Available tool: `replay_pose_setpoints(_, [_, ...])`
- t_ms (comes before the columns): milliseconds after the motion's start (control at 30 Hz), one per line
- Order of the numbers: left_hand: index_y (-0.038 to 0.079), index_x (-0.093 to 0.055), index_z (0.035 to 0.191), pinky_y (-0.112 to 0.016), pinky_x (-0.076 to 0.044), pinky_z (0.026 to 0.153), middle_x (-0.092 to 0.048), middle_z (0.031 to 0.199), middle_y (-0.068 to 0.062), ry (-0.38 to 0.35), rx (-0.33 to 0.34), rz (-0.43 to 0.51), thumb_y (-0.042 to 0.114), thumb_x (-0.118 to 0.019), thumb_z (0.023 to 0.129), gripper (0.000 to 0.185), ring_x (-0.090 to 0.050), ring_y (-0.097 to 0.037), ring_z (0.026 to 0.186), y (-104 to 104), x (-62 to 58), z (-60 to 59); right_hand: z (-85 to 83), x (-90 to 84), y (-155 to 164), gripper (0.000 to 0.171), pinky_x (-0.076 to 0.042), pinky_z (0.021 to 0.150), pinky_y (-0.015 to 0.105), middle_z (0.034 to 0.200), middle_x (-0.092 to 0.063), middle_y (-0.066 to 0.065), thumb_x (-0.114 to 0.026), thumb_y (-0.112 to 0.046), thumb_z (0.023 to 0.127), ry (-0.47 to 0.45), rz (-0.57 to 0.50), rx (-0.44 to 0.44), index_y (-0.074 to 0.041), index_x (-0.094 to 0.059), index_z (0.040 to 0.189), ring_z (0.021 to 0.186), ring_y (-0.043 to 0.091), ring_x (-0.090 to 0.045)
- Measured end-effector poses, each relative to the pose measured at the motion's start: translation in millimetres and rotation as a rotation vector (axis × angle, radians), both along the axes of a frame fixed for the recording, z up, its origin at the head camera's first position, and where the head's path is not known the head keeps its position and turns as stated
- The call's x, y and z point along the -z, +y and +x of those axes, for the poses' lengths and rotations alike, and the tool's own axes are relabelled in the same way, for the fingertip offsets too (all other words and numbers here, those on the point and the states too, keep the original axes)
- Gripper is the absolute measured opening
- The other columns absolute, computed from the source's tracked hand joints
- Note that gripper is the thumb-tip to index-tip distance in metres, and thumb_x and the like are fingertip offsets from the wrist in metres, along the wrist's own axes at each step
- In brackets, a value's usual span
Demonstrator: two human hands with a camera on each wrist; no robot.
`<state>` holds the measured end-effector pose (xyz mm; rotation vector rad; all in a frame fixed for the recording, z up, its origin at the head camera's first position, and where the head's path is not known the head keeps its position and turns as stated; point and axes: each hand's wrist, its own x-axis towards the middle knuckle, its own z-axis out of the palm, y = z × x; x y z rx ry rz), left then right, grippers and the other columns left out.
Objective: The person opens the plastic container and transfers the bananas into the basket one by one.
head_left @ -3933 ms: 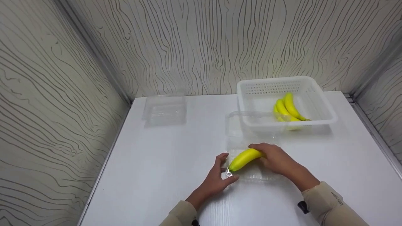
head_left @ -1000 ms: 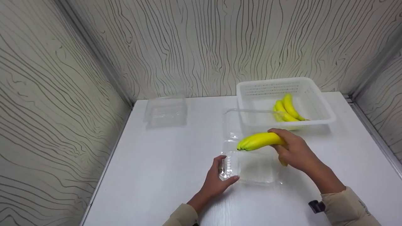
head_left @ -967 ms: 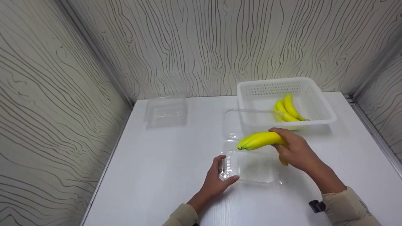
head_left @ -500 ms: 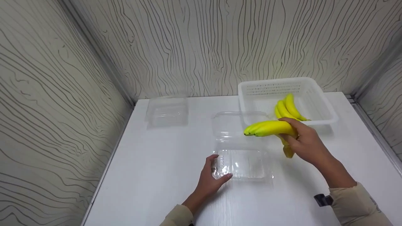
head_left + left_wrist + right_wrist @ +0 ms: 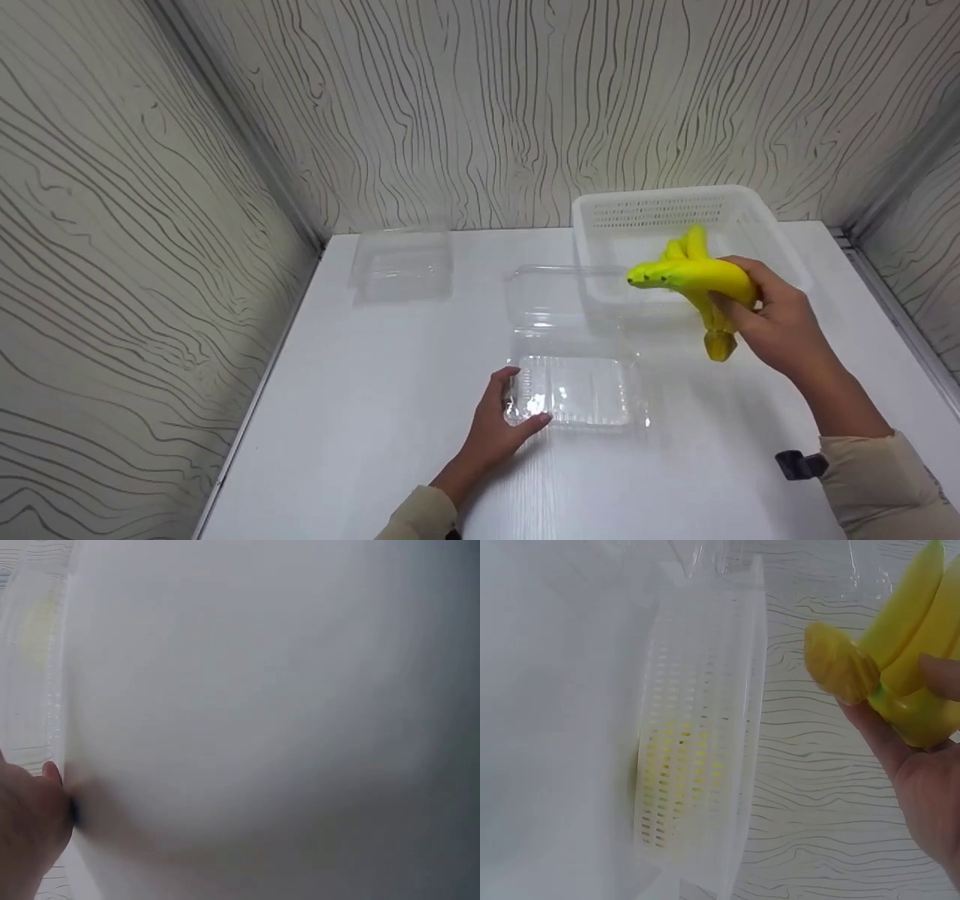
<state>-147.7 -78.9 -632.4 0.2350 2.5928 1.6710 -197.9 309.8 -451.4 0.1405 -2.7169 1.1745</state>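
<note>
Since the earlier frames the banana bunch [image 5: 694, 279] has come up out of the clear clamshell box [image 5: 574, 390] and moved right; it now hangs in the air in front of the white basket [image 5: 780, 251], above the counter [image 5: 360, 405]. The box slid a bit left with your left hand.

Left hand [image 5: 491, 435]: grip pinches the box's near-left corner, thumb on the rim. Thin clear plastic, so I'd judge it light, flexy and easy to crease; keep holding at the corner.

Right hand [image 5: 780, 326]: grip wrapped round the bunch near the stem end. Looks stiff, smooth and light, probably slick. That spot near the stem [image 5: 841, 664] is the right one.

Long axis runs roughly left-right: tips point left, cut stem points down towards you.
</note>
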Motion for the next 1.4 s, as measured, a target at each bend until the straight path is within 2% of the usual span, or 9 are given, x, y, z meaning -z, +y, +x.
replay_pose_setpoints(233, [0.021, -0.040, 0.157, -0.049, -0.050, 0.118, -0.048, 0.165, -0.009, 0.006, 0.017, 0.012, 0.050, -0.085, 0.087, 0.088, -0.047, -0.034, 0.155, -1, -1.8, -0.3, -17.9, 1.1, 7, 0.057, -0.048, 0.079, 0.007, 0.142, -0.058, 0.006, -0.062, -0.043, 0.108, -0.019, -0.049, 0.060, -0.023, -0.047, 0.159, 0.110, 0.015, -0.052])
replay_pose_setpoints(400, [0.019, -0.038, 0.160, -0.049, -0.050, 0.118, -0.046, 0.167, -0.008, -0.006, 0.029, 0.005, 0.051, -0.083, 0.088, 0.090, -0.047, -0.034, 0.155, 0, -2.0, 1.6, -33.8, 3.4, 1, 0.060, -0.045, 0.087, 0.006, 0.149, -0.056, 0.008, -0.061, -0.047, 0.107, -0.043, -0.067, 0.096, -0.024, -0.045, 0.161, 0.121, 0.017, -0.053])
replay_pose_setpoints(500, [0.018, -0.037, 0.161, -0.049, -0.050, 0.117, -0.046, 0.167, -0.007, -0.020, 0.026, -0.021, 0.053, -0.083, 0.088, 0.093, -0.048, -0.034, 0.155, 0, -1.9, 2.3, -46.0, 6.7, -5, 0.064, -0.054, 0.105, 0.025, 0.154, -0.055, 0.009, -0.060, -0.049, 0.107, -0.068, -0.091, 0.111, -0.022, -0.042, 0.162, 0.128, 0.023, -0.054])
replay_pose_setpoints(633, [0.022, -0.036, 0.161, -0.051, -0.049, 0.118, -0.045, 0.167, -0.007, -0.037, 0.028, -0.039, 0.056, -0.083, 0.087, 0.095, -0.048, -0.033, 0.154, 0, -3.0, 1.1, -63.3, 10.0, -15, 0.064, -0.050, 0.116, 0.054, 0.156, -0.053, 0.008, -0.058, -0.049, 0.108, -0.090, -0.130, 0.150, -0.021, -0.041, 0.163, 0.130, 0.025, -0.053])
replay_pose_setpoints(833, [0.024, -0.035, 0.160, -0.055, -0.045, 0.123, -0.042, 0.170, -0.008, -0.033, 0.034, -0.014, 0.057, -0.084, 0.086, 0.095, -0.043, -0.034, 0.159, 0, -3.0, -1.6, -91.0, 12.7, -28, 0.064, -0.049, 0.119, 0.054, 0.156, -0.052, 0.009, -0.057, -0.047, 0.109, -0.102, -0.189, 0.200, -0.018, -0.039, 0.163, 0.131, 0.027, -0.054])
replay_pose_setpoints(1067, [0.022, -0.035, 0.160, -0.053, -0.046, 0.123, -0.042, 0.170, -0.009, -0.037, 0.012, -0.012, 0.057, -0.085, 0.084, 0.097, -0.043, -0.034, 0.158, -1, -1.1, -1.1, -122.0, 21.4, -38, 0.069, -0.050, 0.120, 0.051, 0.161, -0.047, 0.014, -0.057, -0.045, 0.109, -0.193, -0.252, 0.232, -0.017, -0.032, 0.167, 0.138, 0.031, -0.052])
replay_pose_setpoints(1267, [0.022, -0.035, 0.160, -0.054, -0.046, 0.122, -0.044, 0.168, -0.008, -0.042, 0.007, -0.027, 0.058, -0.085, 0.084, 0.098, -0.045, -0.033, 0.157, 0, -2.7, -0.7, -138.6, 35.9, -38, 0.072, -0.056, 0.113, 0.050, 0.162, -0.043, 0.019, -0.054, -0.045, 0.110, -0.284, -0.260, 0.233, -0.012, -0.026, 0.168, 0.140, 0.035, -0.052])
replay_pose_setpoints(1400, [0.021, -0.034, 0.161, -0.050, -0.047, 0.122, -0.043, 0.169, -0.006, -0.053, 0.017, -0.024, 0.058, -0.084, 0.085, 0.098, -0.044, -0.032, 0.158, 1, -2.9, -2.0, -147.5, 42.1, -40, 0.073, -0.062, 0.103, 0.043, 0.162, -0.044, 0.023, -0.055, -0.041, 0.111, -0.308, -0.246, 0.205, -0.011, -0.024, 0.169, 0.138, 0.037, -0.054])
